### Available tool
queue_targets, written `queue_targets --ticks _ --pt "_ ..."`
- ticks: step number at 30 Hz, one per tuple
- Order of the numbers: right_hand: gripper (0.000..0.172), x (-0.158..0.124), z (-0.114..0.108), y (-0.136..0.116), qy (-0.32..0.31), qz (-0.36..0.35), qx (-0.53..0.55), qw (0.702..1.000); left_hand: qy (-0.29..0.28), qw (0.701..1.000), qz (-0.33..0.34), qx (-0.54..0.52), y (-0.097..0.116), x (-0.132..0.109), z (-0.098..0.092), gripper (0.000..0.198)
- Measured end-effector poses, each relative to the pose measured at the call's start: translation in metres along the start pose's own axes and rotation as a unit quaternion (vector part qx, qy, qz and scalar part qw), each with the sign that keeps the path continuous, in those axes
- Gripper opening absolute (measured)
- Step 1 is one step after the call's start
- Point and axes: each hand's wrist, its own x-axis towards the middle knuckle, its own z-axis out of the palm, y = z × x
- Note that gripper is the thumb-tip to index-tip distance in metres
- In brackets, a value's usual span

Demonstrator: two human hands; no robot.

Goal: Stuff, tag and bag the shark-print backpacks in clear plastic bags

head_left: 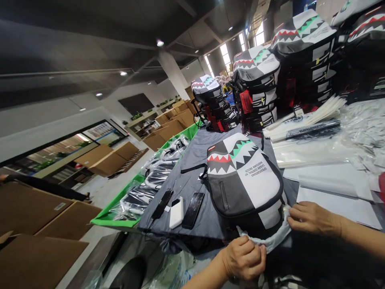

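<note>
At the table's near edge, you grip a pale crumpled wrapping (264,241) stretched along the bottom of a grey-and-white shark-mouth backpack (243,180). Your left hand (243,257) is clamped around one gathered end; your right hand (313,218) pinches the other at the pack's lower corner, the two hands well apart. The backpack lies flat on a grey cloth (192,172), print up, which keeps its lower edge within your reach. Two phones (192,210) and a white power bank (176,212) sit beside it, clear of your hands. Stacks of matching backpacks (255,88) rise beyond, and white plastic bags (319,154) lie to the right.
</note>
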Motion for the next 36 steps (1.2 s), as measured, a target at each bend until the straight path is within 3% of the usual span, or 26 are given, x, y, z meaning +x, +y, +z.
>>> queue_targets --ticks 3,6,8,9,10,12,13,14,15,17,19,22,24,26,27,29,32,34,36 --pt "0.029 -0.015 0.007 -0.022 0.030 0.121 0.013 0.992 -0.034 0.999 -0.028 0.011 0.003 -0.010 -0.006 0.021" --pt "0.030 -0.030 0.002 -0.039 0.034 0.180 0.059 0.981 -0.107 0.993 -0.048 -0.019 0.005 -0.010 -0.022 0.026" --pt "0.025 -0.034 -0.005 -0.046 0.049 0.278 0.138 0.949 -0.115 0.991 -0.043 -0.055 0.006 -0.001 -0.032 0.023" --pt "0.021 -0.033 -0.007 -0.047 0.061 0.364 0.189 0.910 -0.097 0.992 -0.041 -0.070 0.006 0.007 -0.034 0.021" --pt "0.020 -0.030 -0.009 -0.047 0.069 0.461 0.247 0.849 -0.070 0.993 -0.053 -0.078 0.006 0.016 -0.035 0.020" --pt "0.042 -0.018 -0.009 -0.045 0.065 0.619 0.375 0.687 -0.037 0.984 -0.152 -0.087 0.006 0.041 -0.029 0.023" --pt "0.055 -0.010 -0.007 -0.044 0.051 0.659 0.437 0.611 -0.051 0.966 -0.234 -0.099 0.005 0.054 -0.024 0.025" --pt "0.064 -0.001 -0.004 -0.045 0.040 0.674 0.489 0.552 -0.090 0.935 -0.319 -0.122 0.003 0.066 -0.018 0.028" --pt "0.067 0.007 0.000 -0.046 0.034 0.678 0.523 0.516 -0.149 0.893 -0.395 -0.155 0.001 0.078 -0.012 0.030" --pt "0.067 0.019 0.010 -0.052 0.066 0.682 0.535 0.494 -0.271 0.800 -0.477 -0.245 -0.004 0.094 -0.001 0.035" --pt "0.062 0.027 0.020 -0.060 0.142 0.696 0.516 0.479 -0.336 0.710 -0.509 -0.352 -0.010 0.100 0.007 0.041" --pt "0.059 0.033 0.033 -0.073 0.246 0.704 0.518 0.419 -0.310 0.557 -0.563 -0.526 -0.017 0.095 0.016 0.042" --pt "0.056 0.034 0.039 -0.079 0.274 0.703 0.531 0.385 -0.276 0.457 -0.588 -0.608 -0.020 0.090 0.019 0.036" --pt "0.054 0.033 0.042 -0.083 0.275 0.699 0.542 0.378 -0.255 0.410 -0.594 -0.643 -0.022 0.088 0.022 0.036" --pt "0.053 0.031 0.044 -0.084 0.271 0.693 0.541 0.393 -0.249 0.403 -0.598 -0.646 -0.022 0.089 0.022 0.037" --pt "0.053 0.026 0.045 -0.083 0.259 0.681 0.500 0.469 -0.246 0.414 -0.610 -0.629 -0.022 0.092 0.024 0.038" --pt "0.053 0.021 0.050 -0.077 0.235 0.663 0.342 0.623 -0.263 0.476 -0.615 -0.570 -0.020 0.097 0.023 0.037" --pt "0.052 0.019 0.053 -0.072 0.226 0.653 0.265 0.672 -0.269 0.526 -0.609 -0.529 -0.020 0.101 0.020 0.036" --pt "0.053 0.018 0.051 -0.066 0.221 0.645 0.254 0.686 -0.272 0.571 -0.599 -0.491 -0.020 0.105 0.015 0.034"
